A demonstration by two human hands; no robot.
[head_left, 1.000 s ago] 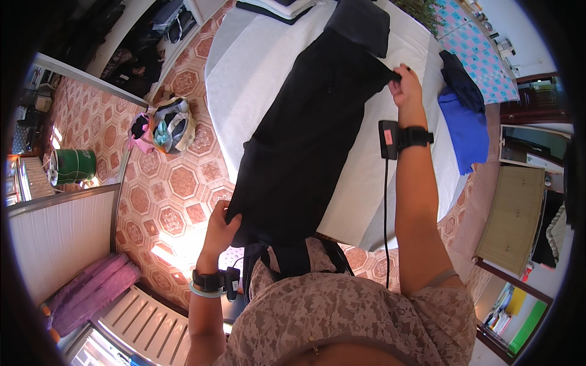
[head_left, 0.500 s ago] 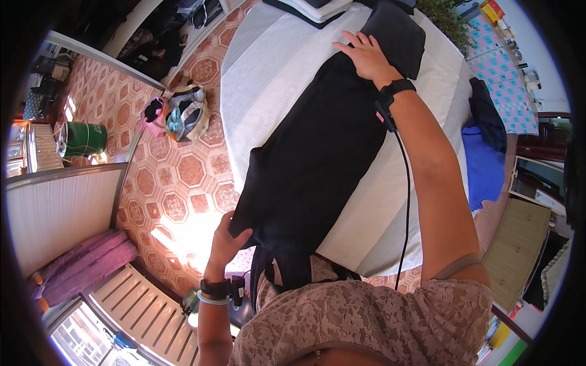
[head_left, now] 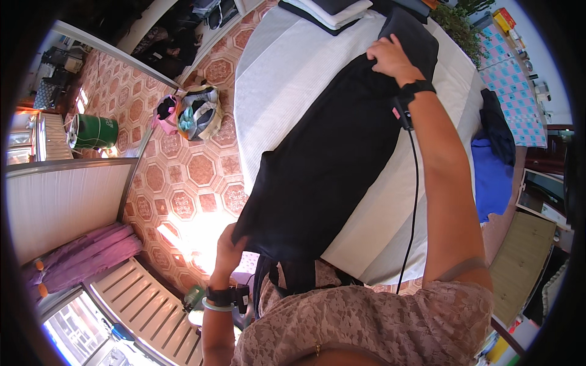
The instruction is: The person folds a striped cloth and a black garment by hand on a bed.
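Black trousers, seemingly folded lengthwise, lie stretched diagonally over the round table. Their wider end hangs past the near edge toward me. My left hand is closed around the near left corner of this end, with some fingers hidden by the cloth. At the far, narrower end my right hand has its fingers curled down onto the fabric, pinching the left edge. Dark grey cloth lies just beyond and beside my right hand; whether it is a separate piece I cannot tell.
A stack of folded clothes stands at the table's far edge, near a green plant. Blue cloth hangs at the right. On the tiled floor sit a filled bag and a green drum. A black cable runs down from my right wrist.
My right hand's spread fingers have curled onto the trousers' far end. The left hand has tightened at the near corner. The whole view has shifted slightly.
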